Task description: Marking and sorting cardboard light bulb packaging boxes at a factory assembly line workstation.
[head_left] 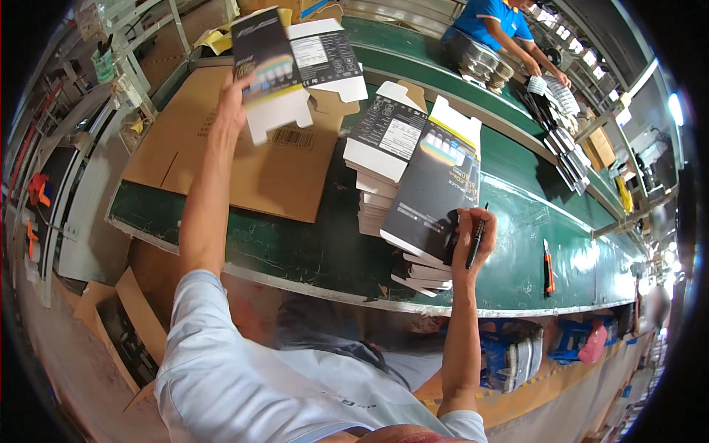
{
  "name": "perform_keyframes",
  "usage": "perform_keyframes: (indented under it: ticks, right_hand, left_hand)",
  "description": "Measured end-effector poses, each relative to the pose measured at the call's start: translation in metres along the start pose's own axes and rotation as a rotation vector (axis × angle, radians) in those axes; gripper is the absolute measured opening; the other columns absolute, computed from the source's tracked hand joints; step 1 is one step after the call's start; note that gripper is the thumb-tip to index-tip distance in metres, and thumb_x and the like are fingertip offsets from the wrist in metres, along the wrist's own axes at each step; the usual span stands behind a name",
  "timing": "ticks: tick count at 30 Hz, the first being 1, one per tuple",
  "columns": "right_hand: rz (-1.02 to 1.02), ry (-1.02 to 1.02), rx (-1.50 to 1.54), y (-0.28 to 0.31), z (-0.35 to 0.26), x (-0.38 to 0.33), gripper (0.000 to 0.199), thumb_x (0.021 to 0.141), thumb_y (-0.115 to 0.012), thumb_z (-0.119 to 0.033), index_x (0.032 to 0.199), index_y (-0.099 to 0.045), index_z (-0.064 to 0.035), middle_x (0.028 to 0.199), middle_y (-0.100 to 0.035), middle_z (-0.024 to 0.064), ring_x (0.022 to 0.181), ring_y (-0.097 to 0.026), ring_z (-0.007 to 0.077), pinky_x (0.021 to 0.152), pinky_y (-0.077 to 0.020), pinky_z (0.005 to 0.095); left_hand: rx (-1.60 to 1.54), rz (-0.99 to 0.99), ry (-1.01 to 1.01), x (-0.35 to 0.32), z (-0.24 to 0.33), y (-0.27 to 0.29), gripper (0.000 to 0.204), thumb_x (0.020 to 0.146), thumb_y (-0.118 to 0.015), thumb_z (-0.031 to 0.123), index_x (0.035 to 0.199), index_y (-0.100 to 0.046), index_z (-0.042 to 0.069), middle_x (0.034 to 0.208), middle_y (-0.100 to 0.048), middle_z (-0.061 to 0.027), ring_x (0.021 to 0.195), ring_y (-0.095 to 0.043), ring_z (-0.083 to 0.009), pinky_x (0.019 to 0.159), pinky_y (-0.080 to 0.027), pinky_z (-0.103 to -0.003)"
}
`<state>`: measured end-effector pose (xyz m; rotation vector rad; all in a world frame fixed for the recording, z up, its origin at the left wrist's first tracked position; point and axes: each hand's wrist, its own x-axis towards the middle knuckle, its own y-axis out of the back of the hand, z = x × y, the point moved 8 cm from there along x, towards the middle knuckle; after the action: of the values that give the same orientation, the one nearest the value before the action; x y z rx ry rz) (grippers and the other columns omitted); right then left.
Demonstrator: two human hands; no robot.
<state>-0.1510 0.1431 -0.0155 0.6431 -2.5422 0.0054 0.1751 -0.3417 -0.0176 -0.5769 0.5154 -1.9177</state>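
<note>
My left hand (pixel 233 103) is closed on the edge of a black-and-white flattened carton (pixel 267 63), held over a large brown cardboard sheet (pixel 188 144). Another flattened carton (pixel 325 59) lies partly behind it. In my right hand (pixel 476 235) is a black marker pen (pixel 477 240), pointing up and away from me. The fingers of that hand are at the right edge of the top carton (pixel 428 188) on a tall stack of flattened cartons. A second stack (pixel 380 140) stands against its left side, text panel up.
A cutter knife (pixel 548 267) with an orange and black handle lies right on the green table (pixel 509 273). Beyond a rail, a co-worker (pixel 498 29) in blue handles stacked pieces, near more dark cartons (pixel 565 151). An open cardboard box (pixel 122 332) sits below left; blue stools (pixel 495 354) are under the table.
</note>
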Motion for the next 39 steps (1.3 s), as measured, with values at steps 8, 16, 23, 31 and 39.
perform_keyframes:
  ticks: [8,16,23,31,39]
  right_hand:
    - [-0.018,-0.017,0.017,-0.007,0.001,0.001,0.01,0.096,-0.067,-0.004,0.099,-0.057,-0.0039,0.091,-0.069,0.0071,0.081,-0.063,0.01,0.071,-0.0493,0.0236]
    - [-0.001,0.042,0.007,-0.006,-0.001,-0.002,0.009,0.096,-0.066,-0.005,0.099,-0.057,-0.0068,0.091,-0.07,0.0054,0.066,-0.052,0.0044,0.056,-0.0411,0.0194]
    - [-0.018,-0.037,0.018,-0.008,0.0,-0.005,0.011,0.097,-0.066,-0.008,0.1,-0.057,-0.0023,0.088,-0.065,0.0046,0.078,-0.062,0.0098,0.07,-0.0485,0.0239]
    - [-0.041,-0.19,0.048,-0.003,-0.007,0.008,0.021,0.103,-0.058,-0.024,0.104,-0.063,-0.004,0.093,-0.072,0.0059,0.064,-0.051,0.0057,0.058,-0.0436,0.0228]
    - [-0.153,-0.273,0.329,0.0,0.0,0.015,0.045,0.106,-0.049,-0.039,0.115,-0.063,0.002,0.089,-0.058,0.0028,0.064,-0.054,0.0071,0.054,-0.0435,0.0221]
  left_hand:
    - [0.05,0.107,0.122,-0.028,-0.073,0.047,0.047,0.093,-0.062,-0.003,0.139,-0.052,-0.001,0.122,-0.065,-0.0163,0.111,-0.067,-0.0294,0.093,-0.059,-0.043]
    - [0.263,-0.063,0.04,0.059,-0.029,0.028,0.048,0.087,-0.069,0.004,0.133,-0.057,-0.003,0.121,-0.067,-0.017,0.103,-0.069,-0.0274,0.086,-0.059,-0.039]
    - [1.058,0.382,-0.568,0.082,0.024,-0.03,0.049,0.084,-0.074,0.021,0.128,-0.062,0.003,0.124,-0.068,-0.0149,0.114,-0.064,-0.0277,0.099,-0.049,-0.038]
    - [0.954,-0.399,-0.805,-0.124,-0.043,-0.228,0.026,0.089,-0.073,0.02,0.112,-0.07,0.008,0.125,-0.068,-0.0064,0.13,-0.054,-0.0257,0.112,-0.038,-0.04]
    - [1.493,-0.818,-0.61,-0.188,-0.129,-0.317,0.045,0.097,-0.062,0.044,0.135,-0.064,0.02,0.149,-0.053,-0.0079,0.142,-0.04,-0.0298,0.117,-0.025,-0.058]
